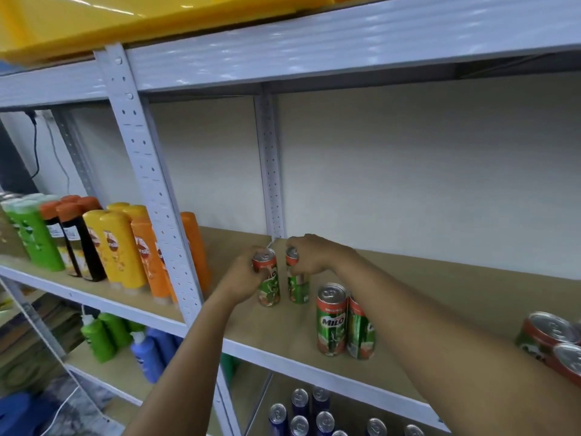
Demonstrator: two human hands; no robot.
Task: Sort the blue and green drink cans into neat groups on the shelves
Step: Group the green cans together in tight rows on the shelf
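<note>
- My left hand is curled around the upper part of a green Milo can, fingers wrapped at its red top band; the can stands upright on the brown shelf board.
- My right hand grips a second green can from above and behind, fingers closed over its top rim; that can is upright too, base on the board.
- The two held cans stand just beside each other with a narrow gap between them, near the rear upright post.
- Nearer the front edge I see a pair of green cans touching side by side, upright, under my right forearm.
- At the far right edge more green cans are partly cut off; I cannot tell how many.
- On the shelf below, blue cans stand in a loose cluster, silver tops showing.
- In the left bay stand shampoo bottles in green, dark, yellow and orange rows.
- A yellow tray sits on the top shelf.
</note>
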